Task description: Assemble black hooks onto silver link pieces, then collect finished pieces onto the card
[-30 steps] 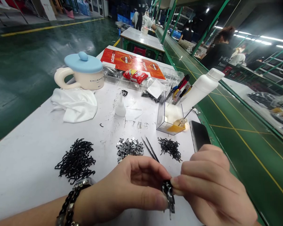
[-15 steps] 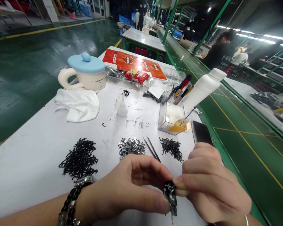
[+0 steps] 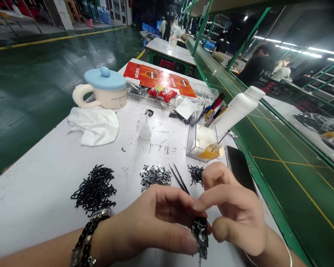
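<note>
Parted since the earlier head view, the right hand's (image 3: 236, 215) thumb and forefinger stand apart just beside the small black part (image 3: 200, 234) — this sits clamped between the left hand's (image 3: 144, 222) thumb and fingers. Beyond that grip lie tweezers (image 3: 180, 180); farther left, silvery pieces (image 3: 153, 175).

Head view: left hand (image 3: 153, 226) pinches a small black part (image 3: 200, 235) over the bench (image 3: 33, 189). Right hand (image 3: 236, 217) just beside it, thumb and index parted. Beyond, left to right: black hook pile (image 3: 96, 189), silver clip pile (image 3: 155, 176), tweezers (image 3: 180, 181), smaller black pile (image 3: 195, 174), phone (image 3: 239, 165). Lidded mug (image 3: 111, 98) and white cloth (image 3: 94, 126) back left.
</note>
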The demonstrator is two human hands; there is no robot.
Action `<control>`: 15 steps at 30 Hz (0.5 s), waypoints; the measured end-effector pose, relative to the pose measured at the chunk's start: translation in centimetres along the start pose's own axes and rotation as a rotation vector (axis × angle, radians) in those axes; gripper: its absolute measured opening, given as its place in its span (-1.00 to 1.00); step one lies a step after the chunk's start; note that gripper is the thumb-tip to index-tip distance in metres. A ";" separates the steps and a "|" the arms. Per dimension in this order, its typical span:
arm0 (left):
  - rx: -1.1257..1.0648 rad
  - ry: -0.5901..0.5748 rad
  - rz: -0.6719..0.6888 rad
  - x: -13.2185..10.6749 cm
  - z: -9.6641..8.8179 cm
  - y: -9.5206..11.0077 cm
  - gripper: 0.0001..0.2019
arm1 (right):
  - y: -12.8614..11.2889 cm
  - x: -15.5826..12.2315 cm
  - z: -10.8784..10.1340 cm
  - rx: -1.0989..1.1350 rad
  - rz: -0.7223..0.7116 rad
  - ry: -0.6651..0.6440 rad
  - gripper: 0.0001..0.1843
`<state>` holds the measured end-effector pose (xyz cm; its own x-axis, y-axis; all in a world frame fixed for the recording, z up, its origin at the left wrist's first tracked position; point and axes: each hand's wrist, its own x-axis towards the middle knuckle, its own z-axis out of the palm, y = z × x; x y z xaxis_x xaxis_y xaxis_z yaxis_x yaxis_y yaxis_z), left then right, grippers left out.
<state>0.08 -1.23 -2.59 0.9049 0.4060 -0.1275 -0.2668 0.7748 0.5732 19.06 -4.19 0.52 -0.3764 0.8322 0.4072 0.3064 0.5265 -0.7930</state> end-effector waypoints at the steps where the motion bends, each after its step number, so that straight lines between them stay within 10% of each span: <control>1: 0.013 -0.008 -0.002 0.0 0.1 0.0 -0.71 | 0.0 0.0 -0.1 0.021 0.048 -0.037 -0.73; 15: 0.120 -0.031 -0.041 0.1 -0.1 0.1 -0.81 | -0.9 0.1 -0.2 0.033 0.152 -0.294 -0.66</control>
<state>0.15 -1.09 -2.63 0.9245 0.3589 -0.1287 -0.1899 0.7262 0.6608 18.92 -4.50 1.38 -0.5659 0.8128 0.1384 0.3521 0.3900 -0.8509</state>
